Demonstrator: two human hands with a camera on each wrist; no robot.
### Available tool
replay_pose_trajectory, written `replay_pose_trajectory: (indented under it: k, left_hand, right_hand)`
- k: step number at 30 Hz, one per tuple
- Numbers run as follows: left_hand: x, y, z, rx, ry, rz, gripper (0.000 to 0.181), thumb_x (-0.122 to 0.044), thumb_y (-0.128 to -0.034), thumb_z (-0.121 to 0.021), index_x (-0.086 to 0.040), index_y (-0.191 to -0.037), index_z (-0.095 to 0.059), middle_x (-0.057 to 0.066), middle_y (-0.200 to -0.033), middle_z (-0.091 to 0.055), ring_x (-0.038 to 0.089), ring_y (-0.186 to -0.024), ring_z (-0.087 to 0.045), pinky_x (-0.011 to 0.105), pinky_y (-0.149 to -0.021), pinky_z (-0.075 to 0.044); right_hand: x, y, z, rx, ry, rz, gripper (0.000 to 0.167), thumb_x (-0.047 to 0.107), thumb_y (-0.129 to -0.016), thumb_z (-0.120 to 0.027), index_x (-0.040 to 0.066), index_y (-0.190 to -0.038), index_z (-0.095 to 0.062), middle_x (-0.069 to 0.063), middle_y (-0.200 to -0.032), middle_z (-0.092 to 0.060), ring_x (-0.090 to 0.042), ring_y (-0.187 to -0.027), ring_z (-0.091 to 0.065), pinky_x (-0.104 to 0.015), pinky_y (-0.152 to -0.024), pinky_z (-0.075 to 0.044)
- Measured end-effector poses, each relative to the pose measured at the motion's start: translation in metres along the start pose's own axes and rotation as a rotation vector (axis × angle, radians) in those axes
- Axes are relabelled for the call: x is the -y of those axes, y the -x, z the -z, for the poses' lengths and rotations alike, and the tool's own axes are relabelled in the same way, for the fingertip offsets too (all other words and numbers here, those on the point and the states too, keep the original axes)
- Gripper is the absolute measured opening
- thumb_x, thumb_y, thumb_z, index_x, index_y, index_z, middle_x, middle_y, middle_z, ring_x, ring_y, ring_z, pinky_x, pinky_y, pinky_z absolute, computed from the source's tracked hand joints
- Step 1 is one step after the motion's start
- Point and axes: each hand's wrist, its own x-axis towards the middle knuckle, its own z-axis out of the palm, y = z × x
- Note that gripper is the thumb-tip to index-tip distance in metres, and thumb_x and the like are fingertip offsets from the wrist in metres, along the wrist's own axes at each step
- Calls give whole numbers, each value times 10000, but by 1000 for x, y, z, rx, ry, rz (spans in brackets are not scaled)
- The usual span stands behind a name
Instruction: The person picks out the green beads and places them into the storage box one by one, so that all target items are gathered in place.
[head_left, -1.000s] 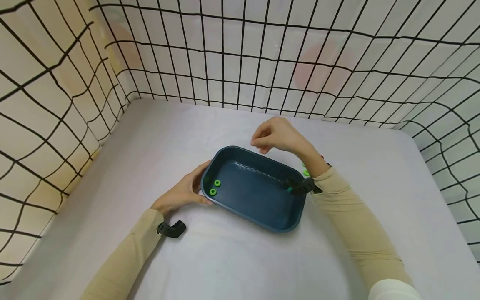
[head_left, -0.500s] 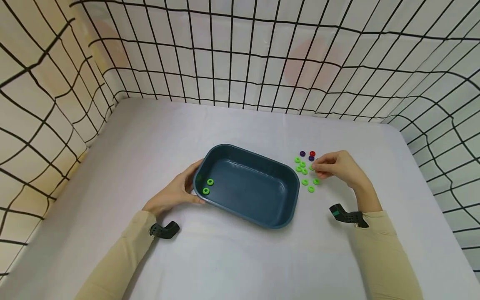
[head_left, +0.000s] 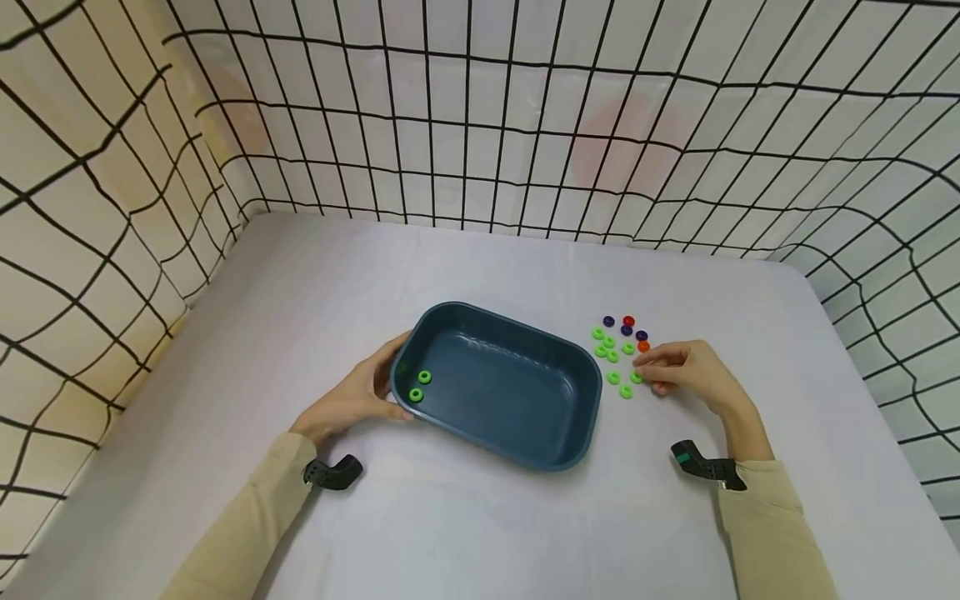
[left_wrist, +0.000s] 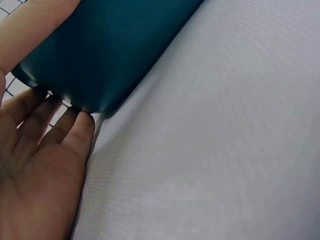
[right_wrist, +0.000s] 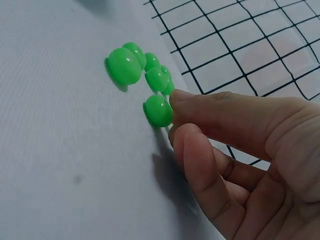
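Note:
A dark blue tray point(head_left: 502, 392) sits at an angle on the white table, with two green rings point(head_left: 424, 377) inside at its left end. My left hand point(head_left: 345, 404) grips that end, thumb on the near side and fingers round the outer wall; the left wrist view shows fingertips point(left_wrist: 82, 122) against the tray point(left_wrist: 115, 45). Right of the tray lie several green rings point(head_left: 612, 357). My right hand point(head_left: 701, 377) has thumb and fingertips round the edge of one green ring point(head_left: 636, 377). Close up, that ring point(right_wrist: 158, 111) meets the fingertips of my hand point(right_wrist: 265, 145).
Purple rings point(head_left: 608, 322), a red one point(head_left: 628, 321) and an orange one point(head_left: 643, 346) lie behind the green ones. A black wire grid point(head_left: 465, 125) stands along the back and both sides of the table point(head_left: 480, 533).
My right hand went from above the tray's back edge to the loose rings, then shifted nearer to me onto another green ring, uncovering the orange one. My left hand still holds the tray.

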Motion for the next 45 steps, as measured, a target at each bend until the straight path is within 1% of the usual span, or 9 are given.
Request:
replay_pose_trajectory:
  k: [6, 15, 19, 25, 31, 35, 38, 45]
  left_hand:
    - [2, 3, 0, -16, 9, 20, 1153, 96, -689, -831, -193, -1591, -173, 55, -1642, -180, 306, -1485, -210, 163, -1109, -353]
    - [6, 6, -1, -17, -10, 12, 1135, 69, -693, -840, -148, -1588, -175, 98, -1636, -184, 332, -1475, -210, 147, -1100, -350]
    - [6, 5, -2, -18, -5, 16, 1141, 67, -689, -845, -151, -1588, -177, 94, -1635, -187, 332, -1474, -210, 152, -1101, -353]
    - [6, 4, -1, -7, -4, 13, 1139, 58, -701, -842, -165, -1591, -168, 80, -1643, -171, 314, -1487, -193, 153, -1112, -340]
    - [4, 4, -1, -7, 1, 9, 1140, 47, -699, -850, -160, -1590, -171, 83, -1641, -174, 324, -1486, -191, 153, -1109, -342]
    - [4, 4, -2, -19, 6, 23, 1149, 41, -694, -855, -150, -1591, -162, 89, -1641, -167, 329, -1487, -181, 147, -1102, -348]
    - [4, 4, -2, -19, 3, 29, 1151, 32, -698, -856, -154, -1592, -155, 84, -1644, -157, 324, -1492, -169, 140, -1099, -346]
    - [2, 2, 0, -16, -10, 13, 1146, 41, -701, -850, -161, -1593, -160, 75, -1649, -158, 314, -1504, -160, 142, -1109, -334]
  right_hand:
    - [0, 3, -4, 19, -31, -10, 345, 139, -895, -733, -121, -1114, -669, -48, -746, -682, -166, -596, -604, -214, -621, -555]
    - [0, 5, -8, 45, -25, -40, 329, 137, -892, -735, -115, -1095, -677, -77, -744, -672, -165, -592, -608, -231, -617, -559]
    - [-2, 4, -10, 48, -20, -36, 320, 144, -893, -735, -109, -1082, -683, -65, -731, -666, -160, -588, -603, -232, -610, -554]
    - [-5, 3, -11, 56, -46, -13, 286, 113, -891, -730, -119, -1052, -683, -42, -699, -657, -150, -573, -599, -238, -595, -555]
    - [-4, 2, -10, 37, -58, -20, 287, 115, -892, -730, -122, -1046, -676, -26, -695, -660, -148, -566, -594, -236, -587, -549]
    - [-5, 1, -10, 11, -71, -30, 316, 131, -895, -731, -129, -1062, -664, -18, -701, -668, -143, -565, -593, -234, -590, -550]
    - [-5, 1, -10, -7, -91, -24, 328, 125, -897, -727, -144, -1071, -653, -13, -713, -678, -140, -559, -593, -239, -585, -555]
    - [-8, 0, -7, -26, -128, -15, 342, 130, -912, -711, -160, -1077, -638, 19, -718, -676, -129, -553, -591, -241, -571, -553]
